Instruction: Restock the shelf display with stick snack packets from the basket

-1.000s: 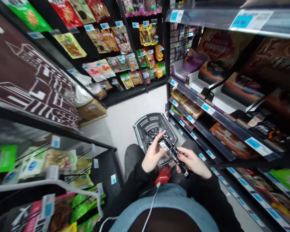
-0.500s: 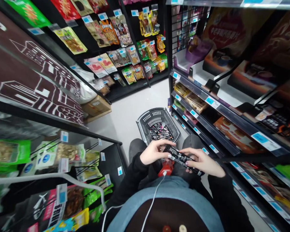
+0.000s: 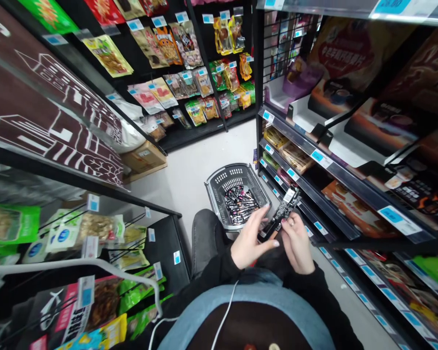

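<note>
Several slim black packets (image 3: 285, 205) with white print are bunched together above my knees, tilted up to the right. My right hand (image 3: 297, 241) is closed on their right side, the thumb pressing near the middle. Around their lower left end curves my left hand (image 3: 251, 240), thumb and fingers on either side. A pale label shows near the upper end of the bunch. Just beyond my hands, a grey plastic basket (image 3: 216, 206) stands on the floor. In it lie many loose black stick packets (image 3: 239, 204) with pink and white marks.
Shelves with boxed goods (image 3: 350, 194) rise close on my right. Hanging snack bags (image 3: 190, 43) fill the rack ahead. On the left are a low black rack (image 3: 168, 243), more bags and a cardboard box (image 3: 144, 158). A white cable (image 3: 226, 316) runs down my front.
The black packets have swung from slanting down to the right to slanting up to the right. My right hand has turned upward with them; my left hand has shifted right to their lower end.
</note>
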A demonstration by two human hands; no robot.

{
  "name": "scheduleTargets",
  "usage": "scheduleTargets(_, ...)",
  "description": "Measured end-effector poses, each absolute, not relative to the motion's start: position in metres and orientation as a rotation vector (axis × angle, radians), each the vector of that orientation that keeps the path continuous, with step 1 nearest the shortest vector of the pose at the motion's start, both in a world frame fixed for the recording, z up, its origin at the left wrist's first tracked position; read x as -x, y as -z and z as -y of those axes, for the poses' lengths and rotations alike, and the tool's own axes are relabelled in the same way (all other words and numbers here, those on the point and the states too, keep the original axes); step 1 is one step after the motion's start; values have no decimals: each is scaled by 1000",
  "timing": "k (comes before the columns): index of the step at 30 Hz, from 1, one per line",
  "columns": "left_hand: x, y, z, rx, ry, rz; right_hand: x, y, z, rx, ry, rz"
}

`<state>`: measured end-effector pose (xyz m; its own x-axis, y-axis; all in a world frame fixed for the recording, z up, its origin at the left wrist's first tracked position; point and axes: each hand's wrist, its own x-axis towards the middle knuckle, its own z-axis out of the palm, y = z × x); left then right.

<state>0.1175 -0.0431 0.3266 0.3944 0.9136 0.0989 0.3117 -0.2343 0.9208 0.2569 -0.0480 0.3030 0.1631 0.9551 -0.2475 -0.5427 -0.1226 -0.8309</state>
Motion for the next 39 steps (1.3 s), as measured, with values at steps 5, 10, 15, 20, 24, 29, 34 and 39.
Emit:
scheduleTargets(5, -116, -331, 47, -2115, -790, -1167, -247, -305, 54, 1004, -1355, 539)
scheduleTargets(10, -104, -334, 48, -2424, -810, -1096, -266, -308, 53, 1045, -1204, 592)
scheduleTargets(15, -99, -339, 50, -2707, -788, -1076, -286, -322, 47, 1008, -1309, 708)
scheduleTargets(20, -92, -347, 50, -2864, -698, -1100, -294, -316, 53, 1031, -1349, 841)
scheduleTargets(24, -87, -347, 51, -2880, -595, -1140, -293, -304, 57, 1104, -1216, 894)
scheduleTargets(29, -75, -350, 53, -2694, -556, -1153, -285, -301, 63, 1253, -940, 1000)
scheduleTargets(34, -75, -362, 52, -2693, -621, -1190, -266, -308, 71, 1298, -823, 1035)
scheduleTargets(39, -85, -361, 49, -2845, -771, -1090, -251, -313, 77, 1210, -899, 1168)
